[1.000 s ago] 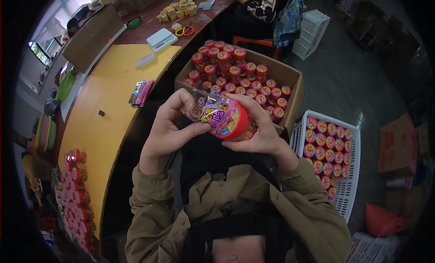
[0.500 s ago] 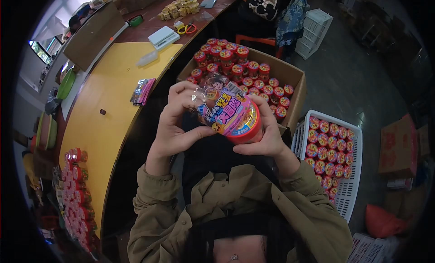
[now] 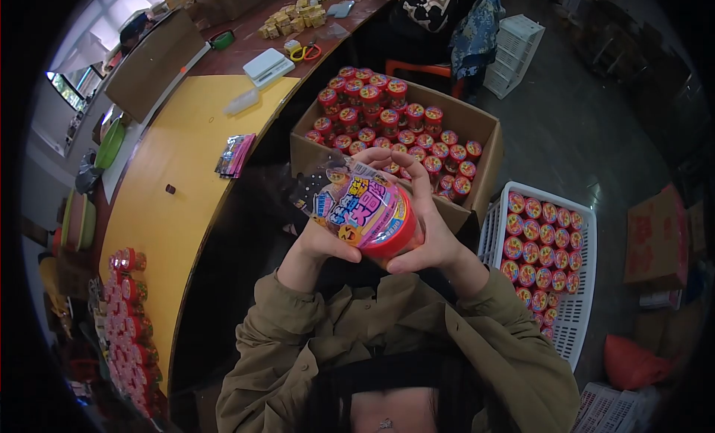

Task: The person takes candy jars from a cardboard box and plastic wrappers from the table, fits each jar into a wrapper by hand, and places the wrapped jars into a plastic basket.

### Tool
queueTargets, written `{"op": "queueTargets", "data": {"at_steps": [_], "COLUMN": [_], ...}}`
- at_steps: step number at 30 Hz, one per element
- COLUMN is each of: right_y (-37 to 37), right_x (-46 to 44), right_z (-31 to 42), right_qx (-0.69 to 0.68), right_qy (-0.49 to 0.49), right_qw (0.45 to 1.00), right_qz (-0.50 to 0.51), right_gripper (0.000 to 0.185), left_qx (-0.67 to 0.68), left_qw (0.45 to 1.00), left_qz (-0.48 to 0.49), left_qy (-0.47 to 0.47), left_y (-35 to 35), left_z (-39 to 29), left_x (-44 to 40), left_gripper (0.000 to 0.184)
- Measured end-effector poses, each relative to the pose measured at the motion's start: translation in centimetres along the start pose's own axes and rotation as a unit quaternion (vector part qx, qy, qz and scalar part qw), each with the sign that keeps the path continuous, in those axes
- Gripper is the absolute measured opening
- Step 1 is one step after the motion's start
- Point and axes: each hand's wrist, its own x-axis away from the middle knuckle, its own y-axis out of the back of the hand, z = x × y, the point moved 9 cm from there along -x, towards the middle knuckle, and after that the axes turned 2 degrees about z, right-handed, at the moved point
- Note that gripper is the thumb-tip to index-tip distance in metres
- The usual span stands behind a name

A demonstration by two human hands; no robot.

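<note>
A red-lidded jar (image 3: 395, 235) with a printed, clear plastic sleeve (image 3: 357, 202) over its lid is held in front of my chest. The sleeve's loose end sticks out to the upper left. My right hand (image 3: 428, 228) is wrapped round the jar from the right. My left hand (image 3: 322, 239) holds it from the left, thumb on the sleeve's lower edge, its other fingers largely hidden behind. Beyond them stands a cardboard box (image 3: 484, 161) with many red-lidded jars (image 3: 370, 98).
A white basket (image 3: 581, 299) of jars stands at the right. On the yellow table (image 3: 179, 142) are pink sleeves (image 3: 235, 156), a small brown piece (image 3: 170, 188) and sleeved jars (image 3: 130, 321). Farther back are a white scale (image 3: 268, 66), scissors (image 3: 306, 53) and a seated person (image 3: 432, 16).
My left hand has moved from the sleeve's loose end down to the jar's side. The jar was lowered slightly, and the sleeve's printed face has turned more into view.
</note>
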Motion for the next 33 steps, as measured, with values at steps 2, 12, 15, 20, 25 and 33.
{"op": "queueTargets", "data": {"at_steps": [2,12,15,20,25,33], "right_y": [0.2,1.8,2.7,2.3,3.6,4.3], "right_x": [0.2,1.1,1.6,2.5,3.6,4.0], "right_z": [0.0,-1.4,-1.9,-3.8,-5.4,-6.0], "right_qx": [0.084,0.015,0.029,-0.15,-0.174,-0.199], "right_qy": [0.01,-0.033,-0.028,-0.114,-0.12,-0.105], "right_qw": [0.996,0.996,0.994,0.977,0.97,0.96], "right_qz": [-0.007,-0.086,-0.104,-0.101,-0.116,-0.17], "right_gripper": [0.112,0.101,0.098,0.089,0.082,0.07], "left_qx": [-0.038,-0.102,-0.113,0.071,0.051,0.04], "left_qw": [0.999,0.989,0.987,0.985,0.985,0.984], "left_qz": [-0.005,-0.031,-0.059,-0.09,-0.12,-0.139], "left_qy": [0.022,0.106,0.098,0.127,0.114,0.1], "left_y": [0.3,1.0,1.3,0.5,0.8,2.2], "left_z": [0.0,1.8,2.1,5.2,5.4,8.5], "left_x": [0.1,0.9,1.3,2.7,2.9,3.8], "left_gripper": [0.114,0.107,0.077,0.077,0.072,0.055]}}
